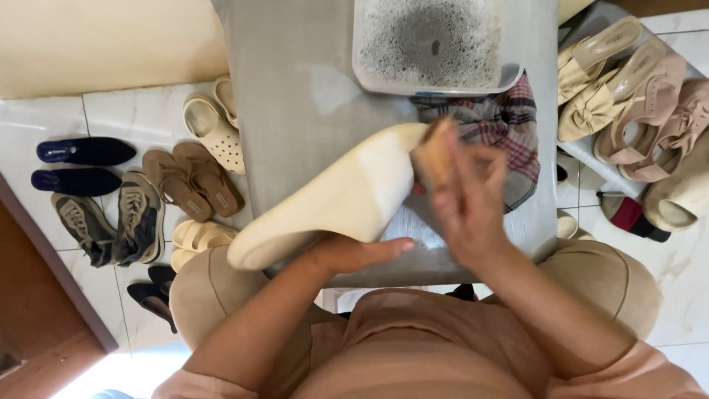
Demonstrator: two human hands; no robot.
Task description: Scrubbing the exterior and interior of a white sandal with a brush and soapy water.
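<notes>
Knees in tan trousers framed the bottom of the frame, and just above them the left hand (pixel 354 255) lay under the near edge of a cream slip-on shoe (pixel 332 203), thumb stretched flat along its side and the other fingers hidden beneath, so the grip looked like a cupped hold. The shoe rested tilted across the middle of the frame on a grey desk (pixel 295 111), toe toward the lower left. The right hand (pixel 469 199), blurred, was closed around a tan scrubbing pad (pixel 436 155) pressed against the shoe's upper end.

Judging from this, the shoe could slip from the shallow left-hand hold if the scrubbing pushed hard, since only its near edge seemed supported. The plaid cloth (pixel 509 125) lying just behind the hands might get dragged or soaked.

Farther up, a clear tub of foamy grey water (pixel 428 44) stood at the desk's far edge, touching the cloth; a knock could spill it.

White tiled floor (pixel 44 118) surrounded the desk. At left lay dark flats, sneakers, brown sandals and cream clogs (pixel 214 125); at upper right, beige heeled sandals (pixel 628 89) sat piled on a low rack.
</notes>
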